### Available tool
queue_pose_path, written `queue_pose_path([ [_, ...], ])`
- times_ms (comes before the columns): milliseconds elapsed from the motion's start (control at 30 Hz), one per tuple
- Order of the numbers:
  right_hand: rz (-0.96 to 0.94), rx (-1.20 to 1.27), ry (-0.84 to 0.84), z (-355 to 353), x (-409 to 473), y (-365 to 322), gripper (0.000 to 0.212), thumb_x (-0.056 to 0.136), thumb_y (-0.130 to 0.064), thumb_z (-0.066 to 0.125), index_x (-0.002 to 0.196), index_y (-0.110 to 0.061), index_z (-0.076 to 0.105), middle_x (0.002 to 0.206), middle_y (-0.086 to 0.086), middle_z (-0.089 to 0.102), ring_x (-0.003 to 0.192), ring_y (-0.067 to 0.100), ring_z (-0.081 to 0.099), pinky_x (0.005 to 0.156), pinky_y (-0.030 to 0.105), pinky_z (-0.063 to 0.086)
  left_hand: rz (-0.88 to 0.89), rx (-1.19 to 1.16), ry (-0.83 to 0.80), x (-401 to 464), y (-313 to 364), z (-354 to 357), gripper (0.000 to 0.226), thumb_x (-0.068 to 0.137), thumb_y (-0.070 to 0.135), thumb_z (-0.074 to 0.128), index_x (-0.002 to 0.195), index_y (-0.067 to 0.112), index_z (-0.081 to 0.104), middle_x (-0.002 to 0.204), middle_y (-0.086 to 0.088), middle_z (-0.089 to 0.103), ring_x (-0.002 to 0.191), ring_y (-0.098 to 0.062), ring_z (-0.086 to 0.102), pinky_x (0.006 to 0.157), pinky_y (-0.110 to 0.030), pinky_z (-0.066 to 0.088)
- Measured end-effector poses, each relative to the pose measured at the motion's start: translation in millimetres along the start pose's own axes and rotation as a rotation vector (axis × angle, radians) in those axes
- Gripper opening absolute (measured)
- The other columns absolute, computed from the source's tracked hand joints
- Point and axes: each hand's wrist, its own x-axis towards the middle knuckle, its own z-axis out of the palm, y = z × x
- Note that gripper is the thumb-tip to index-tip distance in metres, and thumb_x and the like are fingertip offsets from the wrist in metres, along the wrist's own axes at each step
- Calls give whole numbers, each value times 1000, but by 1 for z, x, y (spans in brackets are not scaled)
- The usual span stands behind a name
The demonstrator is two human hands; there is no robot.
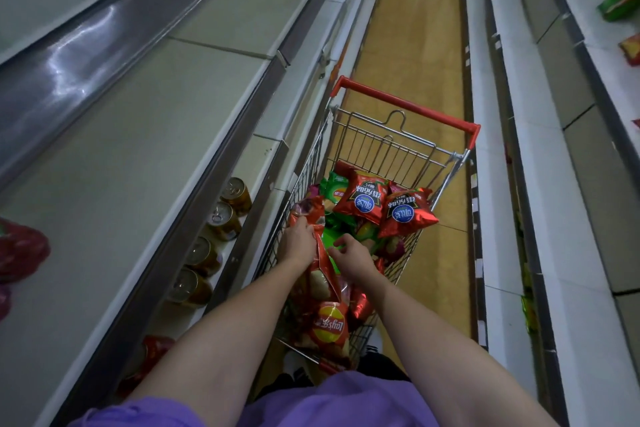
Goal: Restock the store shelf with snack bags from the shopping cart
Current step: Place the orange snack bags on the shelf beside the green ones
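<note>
1. A wire cart (377,149) with a red handle is seen in the aisle, close beside the left shelf (149,135).
2. The cart is filled with snack bags; two red bags (363,199) lie side by side on top at the far end, with green bags (334,189) partly hidden beneath them.
3. A red chip bag (320,274) is grasped at its upper edge by the left hand (297,241), inside the cart's near end.
4. The right hand (351,258) is held just beside that bag with fingers loosely curled; nothing is gripped by it.
5. Four gold cans (221,220) are lined up on the lower left shelf.
6. Red packs (20,250) are seen at the left edge on the upper shelf.
</note>
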Motion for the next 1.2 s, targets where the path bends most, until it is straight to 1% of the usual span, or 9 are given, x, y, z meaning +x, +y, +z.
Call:
queue_pose_path([
  [100,29,104,2,-7,-6,5,41,94,-51,60,114,-15,57,93,1,66,81,17,64,72,37,57,2,7,12,-1,9,7,14,105,27,44,96,21,53,98,-7,60,88,-22,58,71,-35,48],
  [167,55,165,-96,-14,-11,9,53,87,-58,66,120,-18,54,105,1,65,88,16,64,67,28,54,6,-5,-11,-5,21,10,14,106,26,43,99,19,53,96,-3,57,89,-20,58,69,-31,47],
  [300,46,134,-149,-21,-11,25,66,78,-42,82,129,-16,49,114,1,59,101,20,60,79,33,57,38,-56,-12,-13,44,12,21,107,24,43,109,9,58,95,-4,58,89,-21,59,57,-24,35],
  [433,4,77,-71,-41,-7,33,64,80,-41,81,132,-21,51,126,6,61,106,23,60,79,32,56,79,-178,-41,-13,62,12,23,103,30,53,107,10,63,102,-8,68,89,-26,66,73,-34,53],
  [533,24,119,-51,-62,-6,36,66,85,-36,78,142,-21,47,131,7,61,103,22,60,68,26,54,126,-115,-71,-10,70,8,29,102,37,53,104,10,64,102,-4,66,92,-21,60,75,-31,44],
  [600,17,108,-42,-78,-4,43,76,83,-39,79,148,-23,42,135,8,58,113,29,60,81,37,58,129,-26,-134,-10,73,7,35,104,42,47,116,14,64,111,-1,62,101,-19,54,83,-30,40],
  [767,-7,266,32,-122,-11,53,70,76,-46,81,137,-24,52,127,0,64,114,25,62,97,44,54,193,199,-243,-18,88,18,47,108,44,30,139,16,52,142,-17,53,131,-35,49,112,-44,36],
  [967,-71,391,112,-185,-29,64,65,78,-27,84,134,-18,53,124,0,65,108,19,64,88,36,56,281,45,-219,-39,133,43,85,79,87,21,139,33,46,138,-2,58,123,-28,56,105,-50,44],
  [1200,-130,485,235,-235,-51,89,59,78,-34,84,129,-20,56,121,-3,62,105,18,64,83,38,59,409,206,-13,-83,189,67,59,98,68,31,139,29,48,130,0,62,120,-24,58,105,-52,43],
])
